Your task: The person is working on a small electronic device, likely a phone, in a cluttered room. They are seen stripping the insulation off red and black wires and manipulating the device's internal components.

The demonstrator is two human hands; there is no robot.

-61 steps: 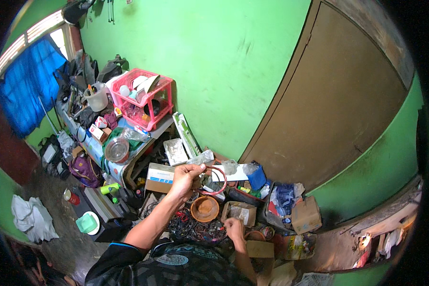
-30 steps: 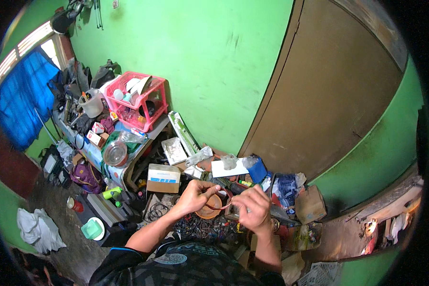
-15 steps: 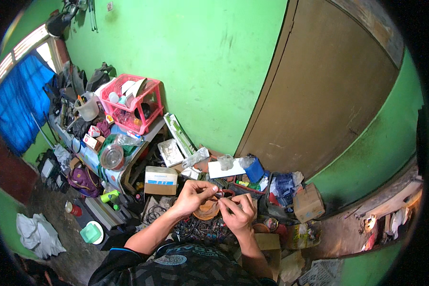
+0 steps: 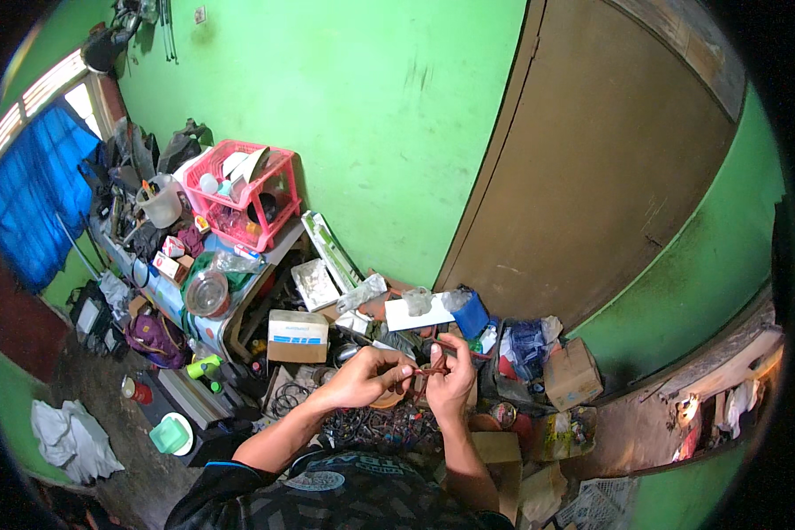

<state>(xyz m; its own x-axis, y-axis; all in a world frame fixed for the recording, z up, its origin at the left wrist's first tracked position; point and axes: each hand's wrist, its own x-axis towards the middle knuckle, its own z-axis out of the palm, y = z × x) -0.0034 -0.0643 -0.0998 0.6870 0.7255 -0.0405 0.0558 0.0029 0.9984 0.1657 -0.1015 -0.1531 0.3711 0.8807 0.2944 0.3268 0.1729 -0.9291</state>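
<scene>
My left hand pinches a thin reddish wire between thumb and fingertips. Close by on its right, my right hand has its thumb raised and fingers curled round the other part of the same wire. The wire bridges the small gap between both hands, with a loop by the right fingers. Beneath them lies a heap of tangled cables and small parts. An orange bowl is mostly hidden behind my hands.
A white and brown carton stands beyond my left hand. To the right are a cardboard box and a bin of dark cloth. A cluttered table with a pink rack is at the left, near a black case.
My right hand has turned and lifted, its fingers now curled round the wire. The left hand has shifted slightly down and right. More of the wire shows between them.
</scene>
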